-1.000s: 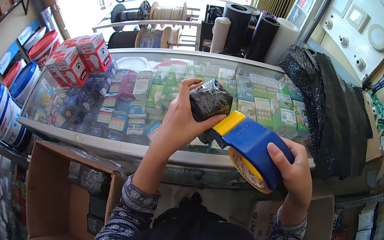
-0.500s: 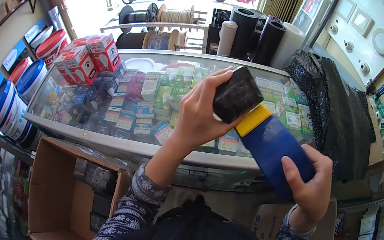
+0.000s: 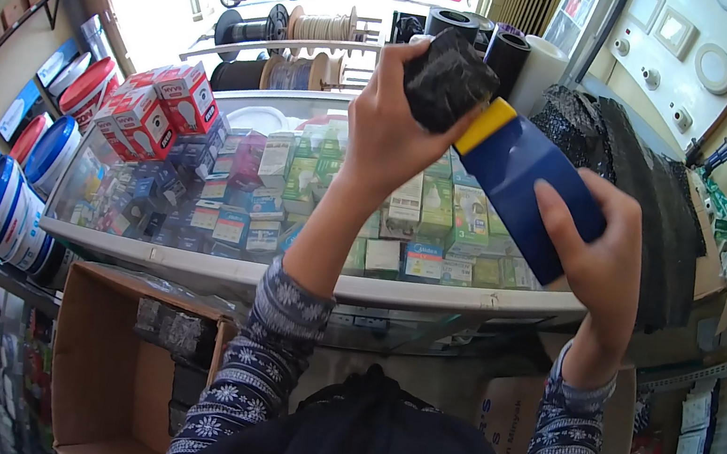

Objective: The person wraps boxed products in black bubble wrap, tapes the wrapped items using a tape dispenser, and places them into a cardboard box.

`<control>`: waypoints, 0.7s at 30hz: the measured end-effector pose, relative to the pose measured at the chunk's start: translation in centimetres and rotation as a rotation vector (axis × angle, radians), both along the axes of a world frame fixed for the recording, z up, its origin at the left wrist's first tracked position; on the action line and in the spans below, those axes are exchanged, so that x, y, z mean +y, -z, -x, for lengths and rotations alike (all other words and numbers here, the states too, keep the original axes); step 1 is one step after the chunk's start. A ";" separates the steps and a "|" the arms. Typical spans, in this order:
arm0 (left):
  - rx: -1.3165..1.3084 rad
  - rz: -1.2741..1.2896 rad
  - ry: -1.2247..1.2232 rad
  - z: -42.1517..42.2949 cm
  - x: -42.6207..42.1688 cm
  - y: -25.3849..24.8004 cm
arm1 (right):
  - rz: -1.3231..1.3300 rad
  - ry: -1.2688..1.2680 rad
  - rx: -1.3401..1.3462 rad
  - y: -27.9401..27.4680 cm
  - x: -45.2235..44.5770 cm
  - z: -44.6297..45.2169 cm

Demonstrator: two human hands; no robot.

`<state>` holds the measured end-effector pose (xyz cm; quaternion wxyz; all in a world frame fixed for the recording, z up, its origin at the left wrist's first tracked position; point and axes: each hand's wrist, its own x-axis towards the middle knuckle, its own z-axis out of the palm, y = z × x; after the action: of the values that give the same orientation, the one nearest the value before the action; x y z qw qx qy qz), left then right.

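My left hand [image 3: 389, 126] is closed around a small black block-shaped package [image 3: 449, 79] wrapped in shiny plastic, raised above the far part of the glass counter. In my right hand [image 3: 606, 242] is a long, flat blue box [image 3: 532, 182] with a yellow end, the thumb lying across its face. Its yellow end meets the lower right side of the black package, close to my left fingertips; whether they press on it I cannot tell. Similar black wrapped packages [image 3: 167, 329] sit inside an open cardboard box [image 3: 99, 366] at lower left.
The glass counter [image 3: 317, 281] holds many small boxes under its top. Red-and-white bulb boxes [image 3: 148, 117] stand on its left, and black plastic wrap [image 3: 644, 195] drapes its right. Paint buckets [image 3: 11, 200] line the left wall. Cable spools [image 3: 319, 25] and dark rolls [image 3: 507, 55] stand behind.
Both hands have moved up and away from me with the package and the blue box. The two things stay together, and the view has shifted slightly.
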<state>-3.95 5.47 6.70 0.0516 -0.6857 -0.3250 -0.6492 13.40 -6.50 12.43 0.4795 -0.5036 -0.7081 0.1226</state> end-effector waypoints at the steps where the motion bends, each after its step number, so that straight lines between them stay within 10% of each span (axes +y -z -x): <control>1: 0.022 -0.007 -0.034 -0.1 0.6 -0.4 | -0.010 -0.011 -0.013 0.0 0.8 0.0; 9: -0.017 -0.215 -0.115 -0.1 0.1 -0.6 | 0.077 0.100 -0.229 1.4 4.6 1.1; 21: -1.056 0.532 0.644 4.1 -3.1 5.6 | -0.261 0.377 -0.772 14.8 7.7 -3.9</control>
<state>-8.03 2.41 1.06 -0.4812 -0.3283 -0.2348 -0.7782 17.33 1.16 -2.32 0.2537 -0.5681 -0.7405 -0.2540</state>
